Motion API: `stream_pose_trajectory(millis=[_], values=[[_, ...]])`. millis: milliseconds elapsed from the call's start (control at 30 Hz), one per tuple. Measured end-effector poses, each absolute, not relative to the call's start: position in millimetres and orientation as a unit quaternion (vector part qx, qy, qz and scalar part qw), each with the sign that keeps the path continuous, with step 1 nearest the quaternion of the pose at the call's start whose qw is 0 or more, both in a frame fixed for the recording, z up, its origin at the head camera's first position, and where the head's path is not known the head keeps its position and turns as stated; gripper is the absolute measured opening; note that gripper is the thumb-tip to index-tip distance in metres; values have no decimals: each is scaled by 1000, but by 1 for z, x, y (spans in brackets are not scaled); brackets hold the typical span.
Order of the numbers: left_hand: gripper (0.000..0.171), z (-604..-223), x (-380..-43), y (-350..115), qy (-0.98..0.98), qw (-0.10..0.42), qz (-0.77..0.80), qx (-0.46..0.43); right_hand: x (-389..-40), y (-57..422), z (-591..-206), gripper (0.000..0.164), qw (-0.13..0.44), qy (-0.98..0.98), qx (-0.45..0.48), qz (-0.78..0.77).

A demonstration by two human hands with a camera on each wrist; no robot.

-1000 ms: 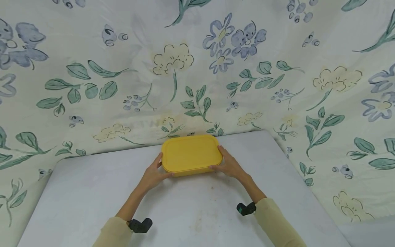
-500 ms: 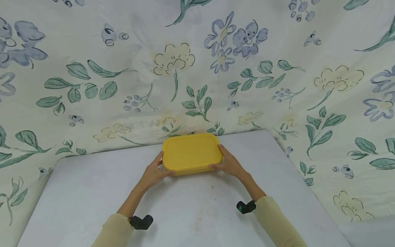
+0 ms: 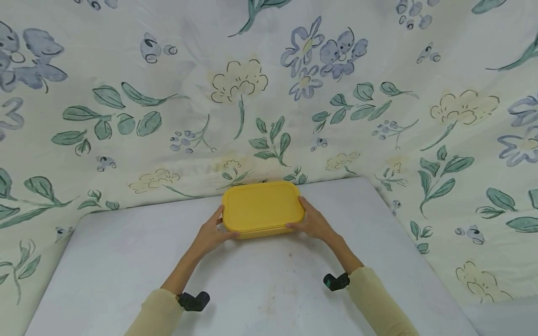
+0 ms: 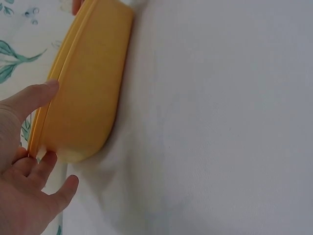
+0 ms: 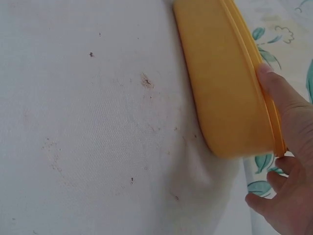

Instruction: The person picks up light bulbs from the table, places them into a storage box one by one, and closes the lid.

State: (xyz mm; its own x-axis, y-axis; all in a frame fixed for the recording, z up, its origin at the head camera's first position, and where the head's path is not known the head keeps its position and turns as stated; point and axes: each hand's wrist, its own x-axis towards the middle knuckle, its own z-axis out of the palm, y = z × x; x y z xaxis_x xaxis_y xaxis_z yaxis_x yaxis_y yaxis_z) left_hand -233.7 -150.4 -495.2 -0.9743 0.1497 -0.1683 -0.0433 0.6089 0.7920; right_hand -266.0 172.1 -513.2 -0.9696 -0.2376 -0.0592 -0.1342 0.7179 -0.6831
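Observation:
A yellow lidded plastic container [image 3: 264, 207], a rounded rectangle, sits near the far edge of the white table. At its left end my left hand [image 3: 211, 235] grips it, with the thumb on the near side by the lid's rim and the fingers around the end. My right hand [image 3: 313, 224] grips the right end in the same way. In the left wrist view the thumb [image 4: 36, 95] presses the lid edge of the container [image 4: 90, 83]. The right wrist view has the right thumb [image 5: 276, 83] against the lid rim. The container's far side is hidden.
The white table [image 3: 235, 289] carries small brown specks and stains [image 5: 146, 81] in front of the container. A floral cloth [image 3: 189, 93] hangs behind the table's far edge and along its right side. A black wrist camera [image 3: 194, 301] is strapped on each wrist.
Both hands keep their grip on the container. The whole scene shifts only very slightly in the view; the container stays in place on the table.

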Motion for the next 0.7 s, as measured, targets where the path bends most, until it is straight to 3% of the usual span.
stream_pose_trajectory(millis=[700], values=[[108, -505, -233, -154, 891, 113, 437, 43, -264, 174, -520, 108, 80, 921, -109, -365]])
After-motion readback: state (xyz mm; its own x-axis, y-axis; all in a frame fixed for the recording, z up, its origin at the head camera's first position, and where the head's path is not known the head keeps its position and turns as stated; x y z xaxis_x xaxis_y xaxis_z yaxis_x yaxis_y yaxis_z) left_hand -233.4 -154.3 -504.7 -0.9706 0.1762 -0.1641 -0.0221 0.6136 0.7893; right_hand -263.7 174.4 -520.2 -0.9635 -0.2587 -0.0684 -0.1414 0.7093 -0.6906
